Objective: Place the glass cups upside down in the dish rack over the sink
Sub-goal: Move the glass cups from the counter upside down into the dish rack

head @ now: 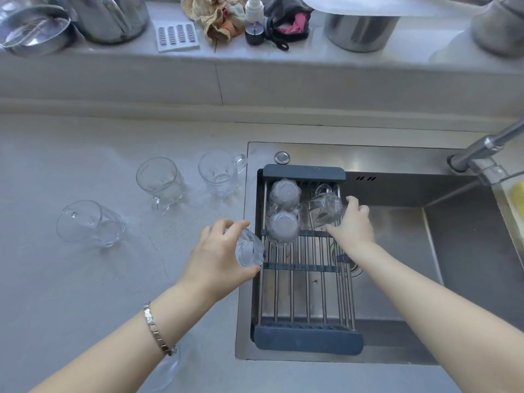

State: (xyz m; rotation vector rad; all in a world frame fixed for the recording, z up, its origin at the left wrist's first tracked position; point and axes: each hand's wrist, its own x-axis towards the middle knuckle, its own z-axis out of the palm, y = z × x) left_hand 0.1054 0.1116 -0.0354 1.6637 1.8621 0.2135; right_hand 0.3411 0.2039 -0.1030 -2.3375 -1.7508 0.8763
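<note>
Lying on its side at far left on the counter (85, 279) is one glass cup (89, 224); two more cups, one (161, 181) and another (219, 173), stand upright nearer the sink (467, 251). The left hand (218, 256), bracelet (157, 329) at the wrist, grips a fourth cup (249, 249) at the dish rack's (307, 340) left edge. Two inverted cups, far (285, 194) and near (283, 226), sit on the rack. The right hand (354, 222) clasps a tilted cup (326, 208) over the rack's far-right bars.
</note>
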